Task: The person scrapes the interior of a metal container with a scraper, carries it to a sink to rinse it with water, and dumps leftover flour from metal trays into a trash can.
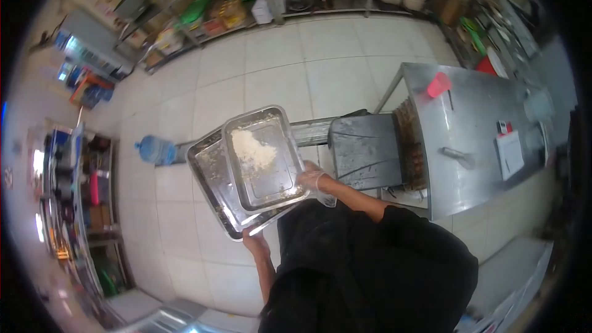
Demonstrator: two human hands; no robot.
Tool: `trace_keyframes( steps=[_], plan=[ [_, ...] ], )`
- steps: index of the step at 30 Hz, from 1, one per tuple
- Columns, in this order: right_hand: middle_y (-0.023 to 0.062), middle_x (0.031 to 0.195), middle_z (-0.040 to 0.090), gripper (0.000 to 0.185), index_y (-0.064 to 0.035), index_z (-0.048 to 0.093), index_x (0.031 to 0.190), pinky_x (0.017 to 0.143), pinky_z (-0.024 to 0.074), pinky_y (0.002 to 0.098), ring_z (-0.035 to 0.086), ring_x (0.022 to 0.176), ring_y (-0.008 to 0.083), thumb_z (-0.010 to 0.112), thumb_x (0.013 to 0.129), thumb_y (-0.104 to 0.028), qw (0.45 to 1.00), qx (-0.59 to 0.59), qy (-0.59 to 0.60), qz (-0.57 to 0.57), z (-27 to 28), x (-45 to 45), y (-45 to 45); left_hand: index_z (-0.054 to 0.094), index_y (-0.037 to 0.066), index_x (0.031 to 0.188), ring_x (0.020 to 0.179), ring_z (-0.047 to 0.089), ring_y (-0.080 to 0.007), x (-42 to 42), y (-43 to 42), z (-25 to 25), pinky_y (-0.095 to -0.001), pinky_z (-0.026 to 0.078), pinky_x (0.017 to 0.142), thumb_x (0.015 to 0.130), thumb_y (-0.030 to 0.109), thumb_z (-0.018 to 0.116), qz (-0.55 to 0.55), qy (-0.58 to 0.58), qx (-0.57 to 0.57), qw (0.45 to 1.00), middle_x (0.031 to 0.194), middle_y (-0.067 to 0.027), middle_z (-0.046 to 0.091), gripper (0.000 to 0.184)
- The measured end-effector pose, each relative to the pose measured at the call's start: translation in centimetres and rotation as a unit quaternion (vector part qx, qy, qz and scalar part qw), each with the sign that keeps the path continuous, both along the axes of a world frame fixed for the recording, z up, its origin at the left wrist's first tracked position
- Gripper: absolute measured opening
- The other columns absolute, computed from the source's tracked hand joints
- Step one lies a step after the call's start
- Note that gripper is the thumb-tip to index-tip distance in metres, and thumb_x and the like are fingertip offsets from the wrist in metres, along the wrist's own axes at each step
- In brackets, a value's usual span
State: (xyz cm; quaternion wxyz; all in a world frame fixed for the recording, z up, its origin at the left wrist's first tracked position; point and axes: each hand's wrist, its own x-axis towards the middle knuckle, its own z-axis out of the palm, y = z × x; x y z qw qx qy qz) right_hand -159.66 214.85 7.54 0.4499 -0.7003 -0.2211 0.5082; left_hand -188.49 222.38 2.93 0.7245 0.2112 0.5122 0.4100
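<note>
My left hand (256, 242) grips the near edge of a larger metal tray (213, 188), its fingers partly hidden under the rim. My right hand (314, 179), in a clear plastic glove, is closed on the right side of a smaller metal tray (280, 194). This smaller tray overlaps the larger one from above; whether the two touch, I cannot tell. A heap of pale, crumbly food (251, 150) lies in the smaller tray, with crumbs around it. More crumbs and smears show on the exposed part of the larger tray.
To the right stands a steel table (475, 123) with a pink cup (439, 84), a metal scoop-like tool (457, 155) and a clipboard (510, 153). A dark-topped box (364, 151) sits beside it. A large water bottle (155, 150) is on the left; shelves (228, 15) line the far wall.
</note>
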Motion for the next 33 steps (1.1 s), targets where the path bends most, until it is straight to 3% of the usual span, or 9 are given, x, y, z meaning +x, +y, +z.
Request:
trace_keyframes(
  steps=[6, 9, 13, 16, 18, 23, 25, 29, 33],
  plan=[
    [0.0175, 0.092, 0.063, 0.039, 0.0024, 0.059, 0.106, 0.08, 0.0453, 0.0365, 0.058, 0.088, 0.0266, 0.056, 0.073, -0.017, 0.982, -0.017, -0.079, -0.17, -1.8, -7.6, -0.4, 0.039, -0.005, 0.125, 0.114, 0.047, -0.0305, -2.9, 7.8, -2.4, -0.0445, 0.04, 0.1, 0.076, 0.01, 0.048, -0.1, -0.057, 0.027, 0.993, 0.123, -0.0166, 0.047, 0.052],
    [0.0201, 0.1, 0.062, 0.047, 0.0018, 0.057, 0.111, 0.083, 0.0444, 0.0382, 0.058, 0.093, 0.0291, 0.063, 0.073, -0.025, 0.981, -0.012, -0.011, -0.194, -6.6, -10.7, 2.1, 0.051, -0.009, 0.103, 0.104, 0.05, -0.0281, -2.6, 13.6, -4.7, -0.0383, 0.042, 0.092, 0.083, 0.012, 0.047, -0.119, -0.026, 0.062, 0.991, 0.106, -0.0168, 0.051, 0.029],
    [0.0231, 0.097, 0.062, 0.044, 0.0035, 0.055, 0.11, 0.081, 0.0443, 0.0392, 0.058, 0.091, 0.0328, 0.059, 0.075, -0.024, 0.949, -0.11, -0.186, -0.231, -2.6, -14.0, 0.7, 0.054, -0.003, 0.105, 0.097, 0.056, -0.0241, -7.7, 18.3, -9.3, -0.0376, 0.046, 0.086, 0.088, 0.018, 0.047, -0.229, -0.044, 0.033, 0.972, 0.101, -0.0112, 0.057, 0.028],
    [0.0245, 0.095, 0.062, 0.035, 0.0037, 0.06, 0.097, 0.079, 0.0443, 0.0397, 0.059, 0.087, 0.0343, 0.054, 0.075, -0.023, 0.917, -0.129, -0.114, -0.361, -5.1, -14.2, 4.3, 0.046, -0.004, 0.114, 0.106, 0.052, -0.0288, -2.9, 27.0, -9.1, -0.0417, 0.043, 0.094, 0.08, 0.017, 0.049, -0.29, -0.009, -0.018, 0.957, 0.111, -0.0162, 0.052, 0.04],
    [0.023, 0.096, 0.062, 0.031, 0.0015, 0.062, 0.09, 0.078, 0.0439, 0.0405, 0.058, 0.089, 0.0347, 0.053, 0.075, -0.024, 0.922, -0.166, -0.25, -0.245, -7.9, -16.2, 3.5, 0.045, -0.003, 0.115, 0.105, 0.052, -0.0289, -1.8, 30.6, -10.0, -0.0416, 0.043, 0.094, 0.079, 0.016, 0.049, -0.328, 0.004, -0.027, 0.944, 0.109, -0.0154, 0.052, 0.041],
    [0.0221, 0.093, 0.062, 0.033, 0.0003, 0.063, 0.092, 0.087, 0.0404, 0.0405, 0.055, 0.095, 0.0338, 0.051, 0.078, -0.026, 0.924, -0.132, -0.158, -0.323, -16.3, -18.0, 3.0, 0.047, -0.004, 0.108, 0.101, 0.055, -0.0288, 2.8, 33.9, -7.3, -0.0417, 0.048, 0.09, 0.079, 0.015, 0.05, -0.343, 0.032, -0.025, 0.939, 0.11, -0.0166, 0.053, 0.035],
    [0.0232, 0.093, 0.061, 0.034, 0.0001, 0.064, 0.093, 0.092, 0.0378, 0.0402, 0.053, 0.099, 0.0351, 0.049, 0.081, -0.027, 0.94, -0.131, -0.244, -0.201, -13.3, -17.9, 3.5, 0.047, -0.005, 0.109, 0.102, 0.055, -0.0301, 3.7, 33.9, -6.8, -0.0439, 0.049, 0.092, 0.08, 0.012, 0.047, -0.335, 0.006, 0.01, 0.942, 0.112, -0.0185, 0.052, 0.033],
    [0.024, 0.114, 0.055, 0.039, 0.0042, 0.057, 0.108, 0.094, 0.0368, 0.0389, 0.048, 0.112, 0.0335, 0.058, 0.076, -0.018, 0.91, -0.049, 0.046, -0.409, -8.1, -14.7, 4.5, 0.046, -0.007, 0.109, 0.102, 0.054, -0.0324, 7.9, 32.9, -5.0, -0.0434, 0.05, 0.091, 0.082, 0.008, 0.043, -0.281, 0.054, 0.059, 0.956, 0.113, -0.0194, 0.051, 0.031],
    [0.0196, 0.108, 0.059, 0.06, 0.0001, 0.043, 0.127, 0.081, 0.0463, 0.0349, 0.059, 0.091, 0.0297, 0.06, 0.071, -0.011, 0.868, -0.102, -0.01, -0.486, -12.4, -15.9, 5.7, 0.044, -0.005, 0.112, 0.105, 0.051, -0.0329, 6.4, 35.7, -5.0, -0.0461, 0.051, 0.09, 0.076, 0.01, 0.046, -0.327, 0.049, 0.031, 0.943, 0.115, -0.0181, 0.045, 0.039]
  ],
)
